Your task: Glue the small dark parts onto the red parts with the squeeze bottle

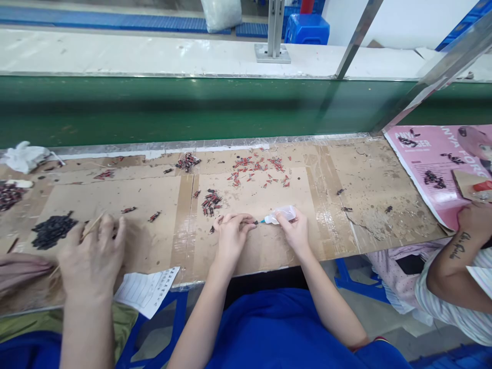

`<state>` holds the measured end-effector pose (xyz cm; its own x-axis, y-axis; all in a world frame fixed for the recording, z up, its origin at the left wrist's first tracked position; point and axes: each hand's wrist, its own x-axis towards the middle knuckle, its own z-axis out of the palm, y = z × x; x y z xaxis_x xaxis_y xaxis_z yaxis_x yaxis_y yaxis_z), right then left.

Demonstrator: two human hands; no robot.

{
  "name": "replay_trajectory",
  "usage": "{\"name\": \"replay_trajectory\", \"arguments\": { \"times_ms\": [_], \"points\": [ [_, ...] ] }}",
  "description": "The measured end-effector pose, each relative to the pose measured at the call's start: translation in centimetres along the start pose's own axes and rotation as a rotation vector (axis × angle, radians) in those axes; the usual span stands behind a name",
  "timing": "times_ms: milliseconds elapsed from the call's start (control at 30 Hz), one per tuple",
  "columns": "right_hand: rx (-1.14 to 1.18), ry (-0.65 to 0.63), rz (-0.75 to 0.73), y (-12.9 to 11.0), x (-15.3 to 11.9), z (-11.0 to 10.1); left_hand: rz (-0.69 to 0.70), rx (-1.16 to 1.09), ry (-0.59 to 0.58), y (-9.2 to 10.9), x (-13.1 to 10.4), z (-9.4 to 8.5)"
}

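My left hand (pixel 233 230) pinches a small dark piece (pixel 255 223) between thumb and fingertips, just above the cardboard. In my right hand (pixel 295 229) is a clear squeeze bottle (pixel 280 214) with a thin teal needle tip (pixel 263 221). The bottle lies nearly level, its tip pointing left at the dark piece; whether they touch I cannot tell. Beyond my left hand is a heap of small black-and-red parts (pixel 211 203). Loose red parts (pixel 251 164) lie scattered farther back, in front of both hands.
Cardboard (pixel 246 192) covers the bench, with a green conveyor belt (pixel 172 110) behind it. At left a co-worker's hand (pixel 94 251) holds a thin stick beside a black pile (pixel 53 230). Another person's tattooed arm (pixel 457 246) is at right, near a pink poster (pixel 430 164). A paper sheet (pixel 148 291) overhangs the edge.
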<state>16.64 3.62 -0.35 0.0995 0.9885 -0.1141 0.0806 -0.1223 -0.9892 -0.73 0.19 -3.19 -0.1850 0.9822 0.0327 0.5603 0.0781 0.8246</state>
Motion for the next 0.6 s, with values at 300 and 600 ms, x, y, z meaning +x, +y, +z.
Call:
{"name": "replay_trajectory", "arguments": {
  "times_ms": [300,600],
  "points": [
    [-0.704,0.067,-0.122,-2.7,1.8,-2.9,0.033,0.145,0.019,0.4,0.2,-0.5],
    [-1.096,-0.6,-0.692,-4.0,10.9,2.3,0.034,0.063,0.094,0.4,-0.3,-2.0]
  ]
}}
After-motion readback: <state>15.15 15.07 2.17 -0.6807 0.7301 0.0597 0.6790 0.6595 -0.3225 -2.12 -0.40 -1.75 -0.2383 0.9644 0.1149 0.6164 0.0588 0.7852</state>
